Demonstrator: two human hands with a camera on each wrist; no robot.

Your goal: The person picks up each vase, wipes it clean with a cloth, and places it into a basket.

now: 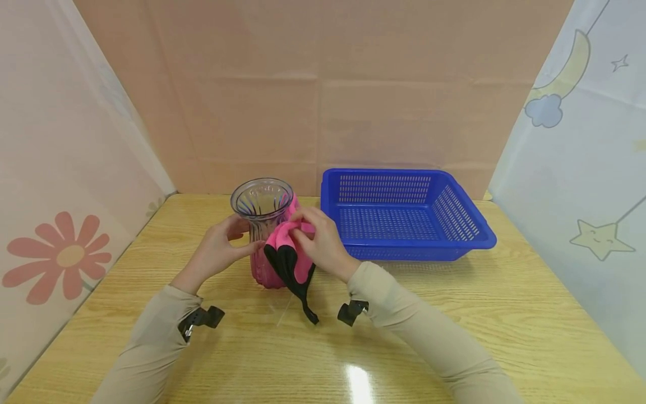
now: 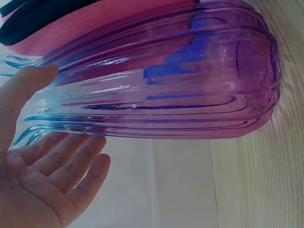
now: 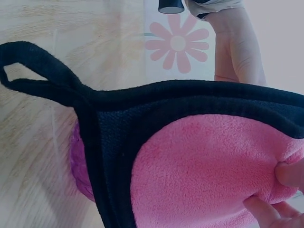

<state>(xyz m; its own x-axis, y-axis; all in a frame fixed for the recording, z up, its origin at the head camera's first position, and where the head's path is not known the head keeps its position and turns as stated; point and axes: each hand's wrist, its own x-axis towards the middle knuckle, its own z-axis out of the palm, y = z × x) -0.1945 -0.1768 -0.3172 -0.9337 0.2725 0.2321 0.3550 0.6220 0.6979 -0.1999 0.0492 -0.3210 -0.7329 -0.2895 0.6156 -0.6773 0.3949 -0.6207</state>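
Observation:
A ribbed glass vase (image 1: pixel 259 235), clear at its flared rim and purple-pink toward its base, stands upright on the table. My left hand (image 1: pixel 218 247) holds it from the left below the rim, thumb on the near side and fingers on the far side; in the left wrist view that hand (image 2: pixel 57 175) spans the vase's narrower part. With thumb and fingers my right hand (image 1: pixel 323 241) pinches a pink plush cloth (image 3: pixel 199 166) with black trim. The cloth lies against the vase's right side, its black hanging loop (image 3: pixel 38 66) dangling toward the table.
A blue plastic basket (image 1: pixel 398 244) with slotted walls stands behind and right of the vase. The wooden table (image 1: pixel 262 359) meets a plain peach backdrop (image 1: pixel 323 112), with patterned curtains on both sides. Dark camera mounts sit at both wrists.

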